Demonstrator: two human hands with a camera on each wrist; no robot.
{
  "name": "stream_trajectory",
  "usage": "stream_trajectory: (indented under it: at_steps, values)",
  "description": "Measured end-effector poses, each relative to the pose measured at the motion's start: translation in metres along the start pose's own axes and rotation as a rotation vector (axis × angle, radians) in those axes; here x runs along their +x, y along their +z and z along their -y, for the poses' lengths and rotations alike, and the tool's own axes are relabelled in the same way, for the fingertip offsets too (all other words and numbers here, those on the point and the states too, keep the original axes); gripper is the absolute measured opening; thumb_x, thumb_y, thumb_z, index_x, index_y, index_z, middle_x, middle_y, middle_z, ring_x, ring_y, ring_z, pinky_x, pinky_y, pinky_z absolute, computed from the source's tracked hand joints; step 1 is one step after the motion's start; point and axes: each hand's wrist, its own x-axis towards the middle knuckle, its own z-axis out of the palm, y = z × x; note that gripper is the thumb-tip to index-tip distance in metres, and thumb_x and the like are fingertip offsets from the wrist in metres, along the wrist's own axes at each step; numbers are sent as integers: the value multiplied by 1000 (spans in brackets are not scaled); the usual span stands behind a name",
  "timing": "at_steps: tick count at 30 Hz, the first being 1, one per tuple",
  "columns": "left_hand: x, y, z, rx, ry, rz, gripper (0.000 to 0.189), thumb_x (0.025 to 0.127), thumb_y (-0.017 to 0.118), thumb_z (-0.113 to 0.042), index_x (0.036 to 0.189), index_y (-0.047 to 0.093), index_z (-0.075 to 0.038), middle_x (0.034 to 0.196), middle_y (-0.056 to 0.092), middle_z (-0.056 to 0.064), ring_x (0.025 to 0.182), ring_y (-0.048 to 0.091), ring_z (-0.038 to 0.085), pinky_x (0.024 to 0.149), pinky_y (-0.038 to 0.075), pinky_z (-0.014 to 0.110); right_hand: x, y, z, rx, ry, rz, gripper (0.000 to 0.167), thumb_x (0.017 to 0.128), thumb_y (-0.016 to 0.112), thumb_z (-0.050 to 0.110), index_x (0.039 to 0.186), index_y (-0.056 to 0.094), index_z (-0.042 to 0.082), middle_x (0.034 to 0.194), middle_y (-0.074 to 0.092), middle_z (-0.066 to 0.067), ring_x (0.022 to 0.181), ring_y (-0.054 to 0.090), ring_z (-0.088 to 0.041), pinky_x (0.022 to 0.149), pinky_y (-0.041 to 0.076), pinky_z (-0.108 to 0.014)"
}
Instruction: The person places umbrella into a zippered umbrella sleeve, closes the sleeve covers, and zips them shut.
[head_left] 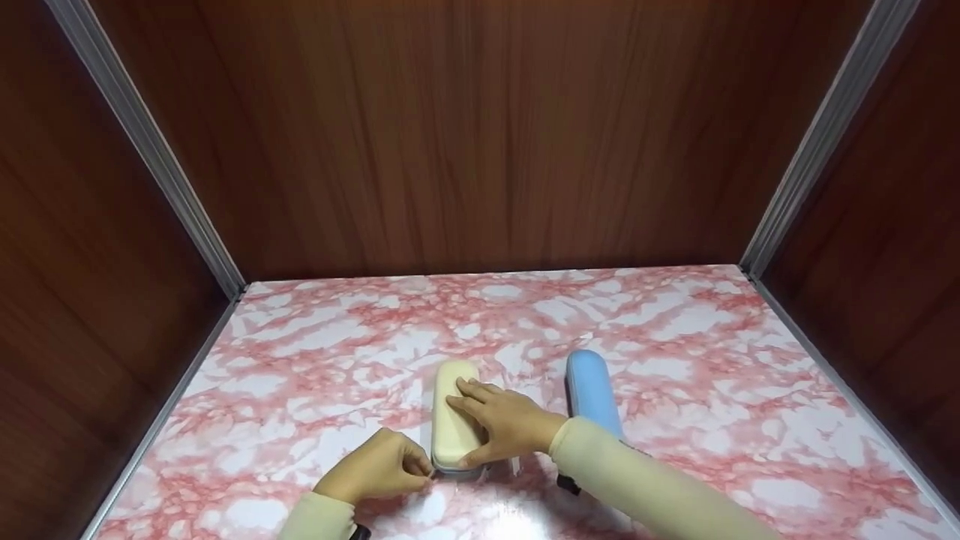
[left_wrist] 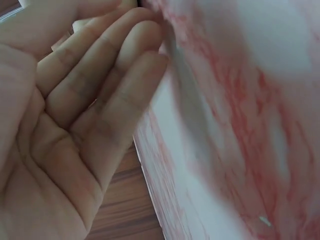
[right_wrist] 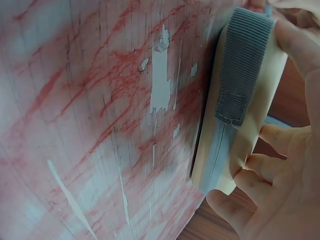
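Observation:
A cream zip-up glasses case (head_left: 448, 420) lies lengthwise on the table, with a grey zip edge and a ribbed grey fabric strip (right_wrist: 244, 65) along one side. My right hand (head_left: 510, 421) holds it down from above, fingers spread across the lid and thumb at the near end. At the near left corner, my left hand (head_left: 382, 466) has its thumb and finger pinched together at the zip; the small pull between them is mostly hidden. The left wrist view shows the fingers (left_wrist: 125, 95) of that hand bent, with the case largely out of sight.
A blue case (head_left: 592, 390) lies to the right, partly covered by my right forearm. The red-and-white marbled table (head_left: 300, 360) has scuffed, peeling patches. Brown wood-look panels (head_left: 480, 135) with metal corner posts enclose the back and sides.

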Motion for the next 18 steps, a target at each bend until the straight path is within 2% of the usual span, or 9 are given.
stream_trajectory:
  at_steps: [4, 8, 14, 18]
  values:
    - [-1, -2, 0, -41, -15, 37, 5, 81, 80, -8, 86, 78, -7, 80, 73, -5, 70, 68, 5, 69, 56, 22, 0, 0, 0, 9, 0, -10, 98, 78, 73, 67, 157, 36, 21, 164, 21, -7, 147, 26, -27, 114, 31, -48]
    - [-1, -7, 2, -55, -33, 63, 7, 83, 75, -9, 89, 79, -9, 84, 74, -4, 74, 68, 8, 73, 56, 25, 1, 1, 0, 13, -5, -21, 98, 78, 74, 66, 156, 38, 20, 164, 23, -7, 147, 28, -28, 113, 31, -48]
    - [9, -14, 9, -11, -14, -6, 15, 91, 70, -21, 97, 77, -10, 88, 72, -5, 80, 66, 12, 74, 56, 30, 2, 1, -1, 14, -5, -25, 98, 76, 75, 67, 154, 40, 20, 163, 24, -7, 146, 30, -29, 113, 33, -48]
    - [17, -15, 13, -78, -70, -42, 31, 93, 68, -29, 112, 72, -6, 94, 70, 0, 81, 67, 18, 68, 57, 33, 2, 1, -1, 16, -17, -31, 97, 76, 75, 68, 153, 41, 18, 162, 26, -8, 145, 32, -29, 112, 34, -46]
